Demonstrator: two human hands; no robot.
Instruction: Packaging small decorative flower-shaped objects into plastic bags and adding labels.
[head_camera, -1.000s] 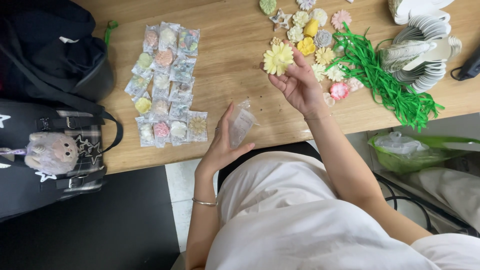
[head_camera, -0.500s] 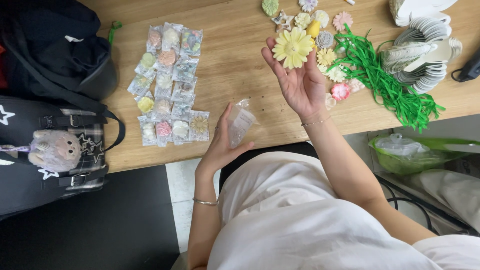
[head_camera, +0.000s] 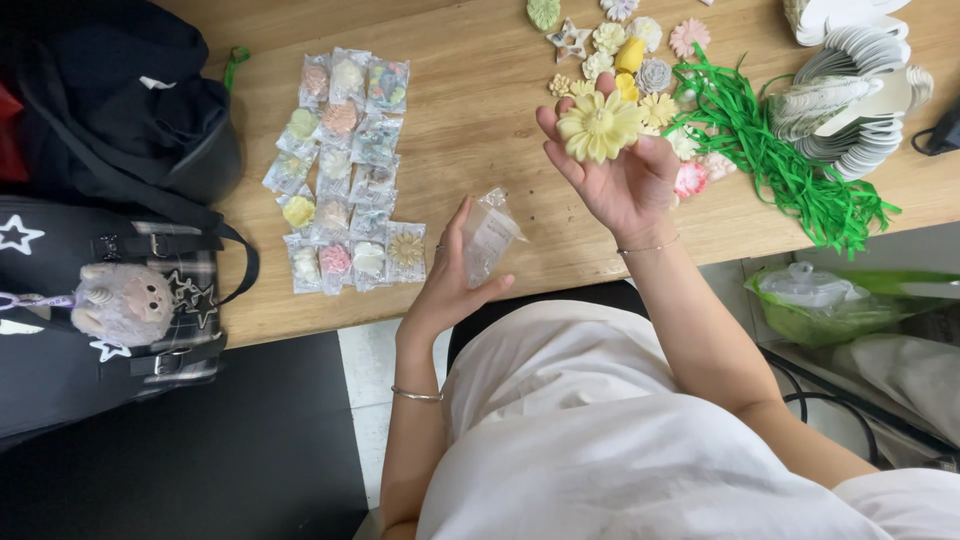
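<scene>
My right hand (head_camera: 622, 178) is raised palm up above the wooden table (head_camera: 480, 120) and holds a pale yellow flower-shaped piece (head_camera: 599, 127) at its fingertips. My left hand (head_camera: 452, 280) grips a small clear plastic bag (head_camera: 487, 234) near the table's front edge. Behind the right hand lies a cluster of loose flower and star pieces (head_camera: 620, 50) in pastel colours. To the left, several bagged pieces (head_camera: 345, 165) lie in rows on the table.
Green shredded paper strips (head_camera: 790, 150) and a stack of white card shapes (head_camera: 850, 95) lie at the right. Black bags, one with a plush toy (head_camera: 120, 300), sit at the left. A green plastic bag (head_camera: 830, 300) lies below the table's right edge.
My right hand has turned palm up and drawn the yellow flower piece back from the cluster toward me. The left hand still holds the clear bag.
</scene>
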